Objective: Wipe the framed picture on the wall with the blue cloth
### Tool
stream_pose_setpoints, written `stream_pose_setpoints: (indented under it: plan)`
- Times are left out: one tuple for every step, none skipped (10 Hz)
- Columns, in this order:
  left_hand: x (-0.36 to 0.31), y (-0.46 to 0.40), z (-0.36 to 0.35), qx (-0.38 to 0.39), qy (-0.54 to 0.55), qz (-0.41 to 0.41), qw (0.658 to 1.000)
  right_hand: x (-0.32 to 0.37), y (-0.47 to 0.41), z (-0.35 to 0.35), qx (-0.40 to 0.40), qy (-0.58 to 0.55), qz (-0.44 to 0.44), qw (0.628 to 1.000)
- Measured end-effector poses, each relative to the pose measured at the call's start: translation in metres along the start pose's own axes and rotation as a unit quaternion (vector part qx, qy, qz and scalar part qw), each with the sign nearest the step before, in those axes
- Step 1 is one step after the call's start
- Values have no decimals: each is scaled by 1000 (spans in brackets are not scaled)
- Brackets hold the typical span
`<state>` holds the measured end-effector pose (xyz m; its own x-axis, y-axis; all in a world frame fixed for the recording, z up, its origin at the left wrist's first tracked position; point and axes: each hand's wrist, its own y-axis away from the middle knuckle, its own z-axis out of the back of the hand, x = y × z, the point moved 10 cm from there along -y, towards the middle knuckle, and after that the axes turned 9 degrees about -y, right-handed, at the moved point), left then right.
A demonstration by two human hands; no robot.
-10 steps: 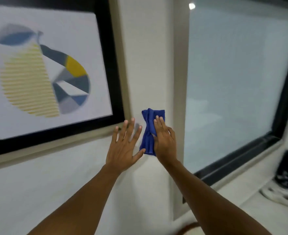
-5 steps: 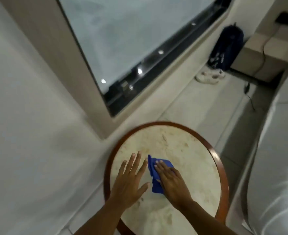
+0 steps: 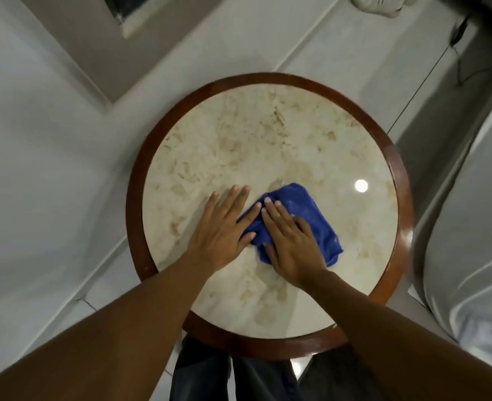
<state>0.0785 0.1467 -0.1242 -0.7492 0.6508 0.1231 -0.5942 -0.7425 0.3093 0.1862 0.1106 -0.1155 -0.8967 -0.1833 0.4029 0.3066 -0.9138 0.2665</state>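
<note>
The blue cloth (image 3: 311,209) lies crumpled on a round marble-topped table (image 3: 268,134), right of its centre. My right hand (image 3: 291,244) lies flat on top of the cloth and presses it to the tabletop, fingers pointing away from me. My left hand (image 3: 221,230) rests flat on the marble just to the left, fingers spread, its index finger and thumb over the cloth's left edge. The framed picture is out of view.
The table has a dark wooden rim (image 3: 134,180) and stands against a white wall at the left. White bedding (image 3: 470,227) fills the right side. White shoes (image 3: 378,4) and a thin cable (image 3: 430,70) lie on the tiled floor beyond. My dark trousers (image 3: 198,371) show below the table.
The view has swung down from the wall and picture to the round table. Both hands came down with the cloth, which now lies on the marble under my right hand.
</note>
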Motion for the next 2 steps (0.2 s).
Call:
stream_pose_setpoints:
  plan:
    - [10, 0, 28, 62, -17, 23, 998, 12, -9, 23, 99, 3, -11, 995]
    - [22, 12, 72, 71, -31, 29, 997, 33, -10, 64, 124, 10, 9, 992]
